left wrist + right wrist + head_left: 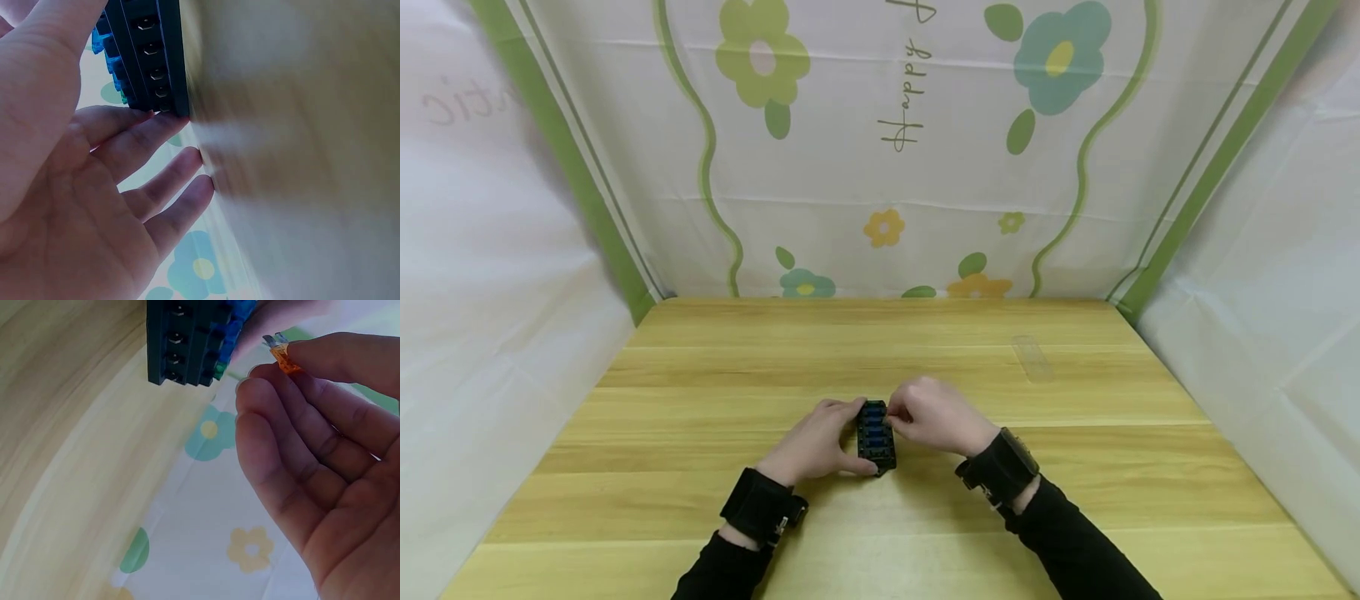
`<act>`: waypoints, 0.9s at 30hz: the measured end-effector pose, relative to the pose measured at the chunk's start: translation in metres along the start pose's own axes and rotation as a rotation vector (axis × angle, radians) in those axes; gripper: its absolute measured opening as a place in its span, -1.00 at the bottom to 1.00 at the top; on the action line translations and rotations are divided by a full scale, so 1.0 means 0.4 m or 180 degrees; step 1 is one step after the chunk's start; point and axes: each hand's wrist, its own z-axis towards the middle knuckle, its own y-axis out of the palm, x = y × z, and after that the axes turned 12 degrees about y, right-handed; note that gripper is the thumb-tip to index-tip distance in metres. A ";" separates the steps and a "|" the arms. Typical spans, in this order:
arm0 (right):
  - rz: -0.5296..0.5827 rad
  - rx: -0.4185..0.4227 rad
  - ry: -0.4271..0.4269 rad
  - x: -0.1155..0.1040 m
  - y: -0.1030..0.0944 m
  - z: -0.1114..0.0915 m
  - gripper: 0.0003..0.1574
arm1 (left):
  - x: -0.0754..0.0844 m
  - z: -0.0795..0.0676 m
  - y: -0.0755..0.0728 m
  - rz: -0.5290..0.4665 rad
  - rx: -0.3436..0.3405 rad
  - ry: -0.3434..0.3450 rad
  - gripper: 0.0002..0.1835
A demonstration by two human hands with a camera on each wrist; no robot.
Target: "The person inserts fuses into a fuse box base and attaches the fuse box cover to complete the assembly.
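Observation:
A black fuse block (890,454) stands on the wooden table between the two hands, a row of blue blade fuses (874,431) along its top. In the right wrist view a green fuse (220,370) sits at the end of that row. My left hand (816,442) grips the block by its ends, thumb at the near end and fingers at the far end. Beside the block's right edge, my right hand (943,417) pinches an orange blade fuse (285,357) between thumb and index finger. Its metal prongs point away from the palm, and the other fingers are curled.
A clear plastic cover (1032,358) lies flat on the table (700,408), farther back to the right. White cloth walls with green edging and printed flowers (762,57) enclose the back and both sides.

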 end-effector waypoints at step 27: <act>0.0281 -0.0704 -0.0159 -0.049 0.015 0.001 -0.80 | -0.005 -0.001 0.003 -0.0046 0.0053 0.0043 0.09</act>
